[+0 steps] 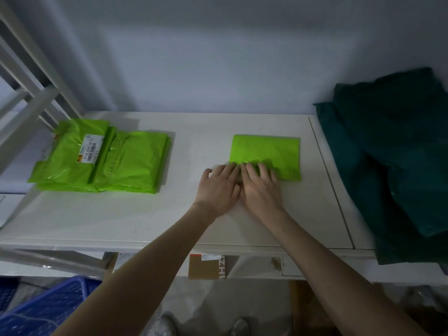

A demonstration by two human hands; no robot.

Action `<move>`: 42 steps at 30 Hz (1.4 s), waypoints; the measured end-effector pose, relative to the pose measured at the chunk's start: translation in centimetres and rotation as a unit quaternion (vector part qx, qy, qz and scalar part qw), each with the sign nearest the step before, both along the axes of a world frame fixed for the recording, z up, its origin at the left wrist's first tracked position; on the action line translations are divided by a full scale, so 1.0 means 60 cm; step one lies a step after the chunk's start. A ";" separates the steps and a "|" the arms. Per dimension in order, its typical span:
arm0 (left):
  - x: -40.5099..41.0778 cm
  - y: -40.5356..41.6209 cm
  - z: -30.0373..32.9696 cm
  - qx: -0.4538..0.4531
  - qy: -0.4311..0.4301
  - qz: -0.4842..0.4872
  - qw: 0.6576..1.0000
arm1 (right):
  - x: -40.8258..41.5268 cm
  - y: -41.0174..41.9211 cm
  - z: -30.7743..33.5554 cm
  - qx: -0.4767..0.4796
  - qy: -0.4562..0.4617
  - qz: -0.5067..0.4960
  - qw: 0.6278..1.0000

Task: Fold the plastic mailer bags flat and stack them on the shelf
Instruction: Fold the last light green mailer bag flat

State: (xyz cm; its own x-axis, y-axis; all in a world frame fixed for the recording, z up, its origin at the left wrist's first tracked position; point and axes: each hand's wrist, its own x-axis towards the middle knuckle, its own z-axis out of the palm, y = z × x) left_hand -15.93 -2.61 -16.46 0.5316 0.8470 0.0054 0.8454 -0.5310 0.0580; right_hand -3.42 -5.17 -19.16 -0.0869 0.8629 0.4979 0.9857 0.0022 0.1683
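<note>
So nearest the camera, below the shelf edge, there's a blue plastic crate point(48, 304) on the floor and a brown cardboard box point(206, 266) tucked under the lip. Moving up onto the white shelf board point(121, 214), both hands sit side by side, touching each other. The left hand point(218, 187) and right hand point(260, 187) are flat, fingers point(263, 169) straight and spread, pressing down on the near left corner of a bright green square plastic mailer bag point(266, 154). Nothing is gripped, just palms-down smoothing.

Looks to me like the creasing step: the bag's already folded into a neat square and is getting squashed flat. Next move, I'd guess, is to pick it up and carry it left onto the stack of folded bright green mailer bags point(101, 156), which sits well apart on the same shelf, top one showing a white barcode label point(89, 149). It'll need a light two-handed lift so the slippery plastic doesn't spring open.

Off right, a dark green pile of bags point(392, 154) slumps against the grey wall point(218, 57).
</note>
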 end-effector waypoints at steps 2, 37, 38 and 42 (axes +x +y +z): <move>0.002 -0.002 0.002 0.002 -0.004 0.000 1.000 | 0.002 -0.003 0.003 -0.001 0.007 0.000 1.000; 0.033 -0.014 0.006 0.029 0.026 0.027 0.999 | 0.102 -0.053 0.023 -0.119 0.087 -0.031 0.989; 0.033 -0.014 0.005 0.029 0.025 0.024 0.999 | 0.101 -0.053 0.024 -0.126 0.097 -0.031 0.987; 0.032 -0.012 0.005 0.033 0.026 0.016 0.999 | 0.098 -0.060 0.023 -0.145 0.116 -0.052 0.981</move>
